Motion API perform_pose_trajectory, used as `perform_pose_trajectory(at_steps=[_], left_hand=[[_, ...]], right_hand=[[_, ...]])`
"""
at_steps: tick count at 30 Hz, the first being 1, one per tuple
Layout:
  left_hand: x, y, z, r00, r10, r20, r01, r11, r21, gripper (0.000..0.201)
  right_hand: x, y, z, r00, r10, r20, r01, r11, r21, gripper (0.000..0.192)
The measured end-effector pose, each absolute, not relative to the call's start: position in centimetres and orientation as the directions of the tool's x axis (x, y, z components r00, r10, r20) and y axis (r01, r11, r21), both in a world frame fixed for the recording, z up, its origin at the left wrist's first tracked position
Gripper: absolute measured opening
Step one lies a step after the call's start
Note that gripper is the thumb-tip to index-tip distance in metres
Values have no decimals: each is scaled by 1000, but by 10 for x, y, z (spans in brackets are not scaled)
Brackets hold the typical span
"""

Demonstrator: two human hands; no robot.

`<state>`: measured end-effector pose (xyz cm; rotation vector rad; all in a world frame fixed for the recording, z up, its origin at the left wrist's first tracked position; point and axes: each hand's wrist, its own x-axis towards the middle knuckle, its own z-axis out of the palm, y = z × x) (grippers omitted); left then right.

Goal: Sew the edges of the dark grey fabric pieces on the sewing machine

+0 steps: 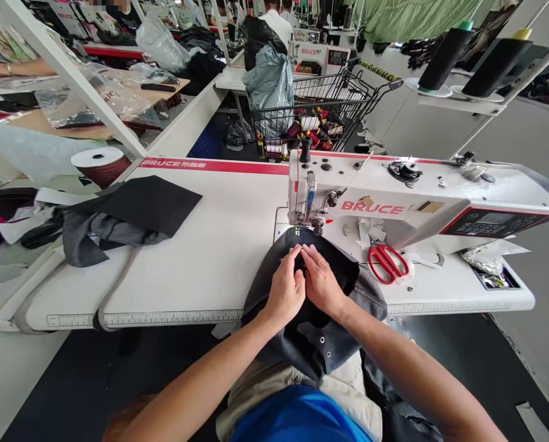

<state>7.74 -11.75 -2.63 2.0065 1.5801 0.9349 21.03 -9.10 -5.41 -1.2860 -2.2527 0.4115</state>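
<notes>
Where hands (304, 285) press dark cloth (302, 319) — needle hidden.

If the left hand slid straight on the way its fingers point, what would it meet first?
Probably the presser foot and needle area of the sewing machine. The left hand lies on the dark fabric, fingers pointing up and slightly right toward it, beside the right hand. Depth is hard to judge.
</notes>
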Motion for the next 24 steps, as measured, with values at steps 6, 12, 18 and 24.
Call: perform_pose_trajectory(at_steps=[6, 12, 18, 24], left_hand=[[51, -115, -43, 415, 878, 240, 795, -478, 374, 49], [32, -119, -30, 507, 840, 196, 811, -541, 222, 44], [23, -115, -17, 570, 811, 133, 791, -585, 179, 48], [10, -114, -17, 595, 792, 137, 766, -611, 201, 50]], right_hand=[[234, -96, -47, -609, 756, 238, 702, 654, -282, 55], [242, -109, -34, -649, 744, 158, 726, 668, -164, 53], [244, -119, -27, -660, 744, 103, 729, 668, -150, 57], [248, -120, -27, -656, 751, 71, 737, 658, -154, 57]])
